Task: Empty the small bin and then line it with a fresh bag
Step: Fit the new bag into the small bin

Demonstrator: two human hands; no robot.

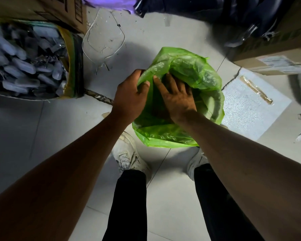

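A bright green plastic bag (189, 70) is draped over the small bin on the floor in front of my feet; the bin itself is almost wholly hidden under the plastic. My left hand (129, 94) pinches the bag's left edge at the rim. My right hand (176, 96) lies flat inside the bag's mouth, fingers spread, pressing the plastic down into the dark opening. The far part of the bag bunches up loosely above the rim.
A large sack of pale plastic pieces (24, 61) stands at the left, with a cardboard box (42, 9) behind it. Another cardboard box (274, 49) sits at the right beside a white foam sheet (250, 105). A wire loop (102, 37) lies on the tiled floor. Dark bags (198, 7) fill the back.
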